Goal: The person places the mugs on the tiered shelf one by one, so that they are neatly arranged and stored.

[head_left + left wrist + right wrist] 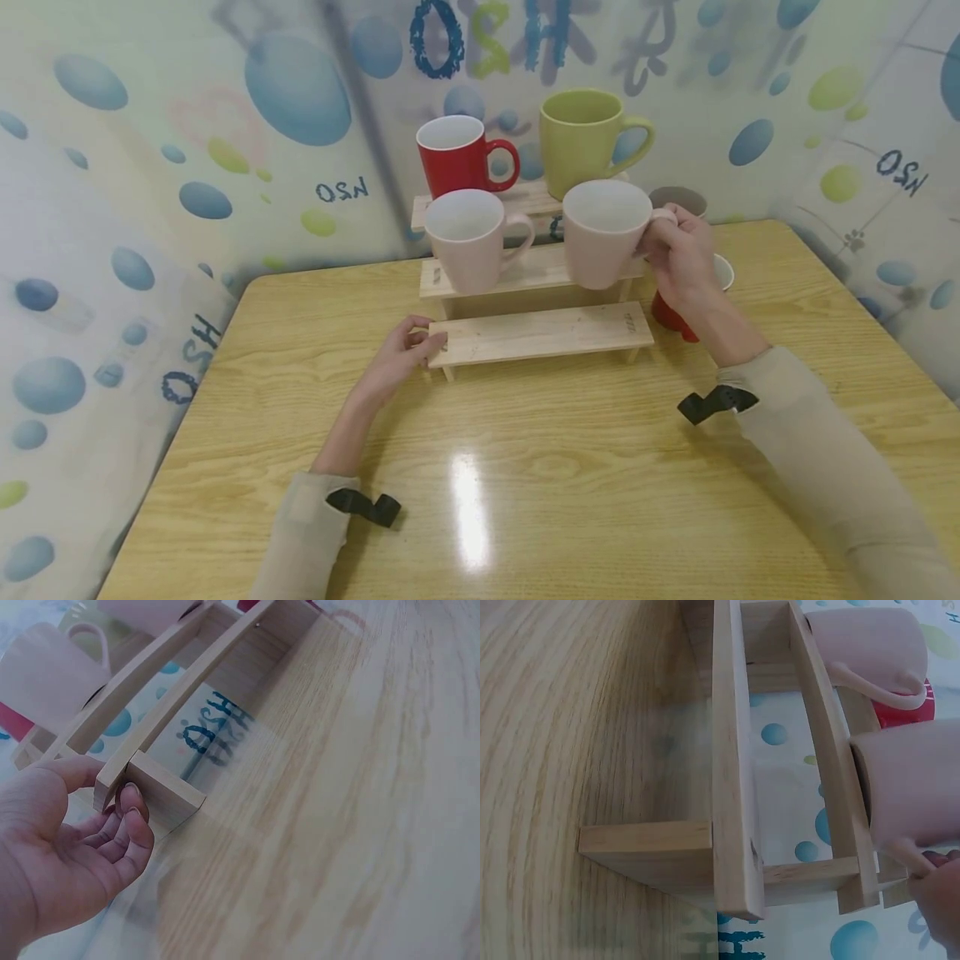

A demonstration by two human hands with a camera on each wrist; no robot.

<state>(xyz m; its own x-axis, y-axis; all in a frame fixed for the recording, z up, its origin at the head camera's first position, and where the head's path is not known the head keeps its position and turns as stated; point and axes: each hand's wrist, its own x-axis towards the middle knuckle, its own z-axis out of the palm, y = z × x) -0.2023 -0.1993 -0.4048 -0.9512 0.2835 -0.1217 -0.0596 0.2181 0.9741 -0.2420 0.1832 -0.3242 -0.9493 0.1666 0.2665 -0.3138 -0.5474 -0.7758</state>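
Observation:
A three-step wooden rack (pixel 540 335) stands on the table, its lowest step bare. My left hand (pixel 397 354) pinches the left end of that lowest step, thumb above and fingers curled beneath, as the left wrist view (pixel 75 840) shows. My right hand (pixel 684 258) grips the handle of a pink mug (pixel 603 237) at the right of the middle step; in the right wrist view the mug (pixel 922 784) is at the step's edge, its base slightly tilted. Another pink mug (pixel 468 242) sits at the middle step's left. On the top step are a red mug (pixel 453 162) and a green mug (pixel 577 142).
Behind and beside my right hand, right of the rack, are a greyish mug (pixel 678 200) and a red mug with a white inside (pixel 667 315), both partly hidden. A patterned curtain (pixel 300 192) rises behind the wooden table (pixel 570 483).

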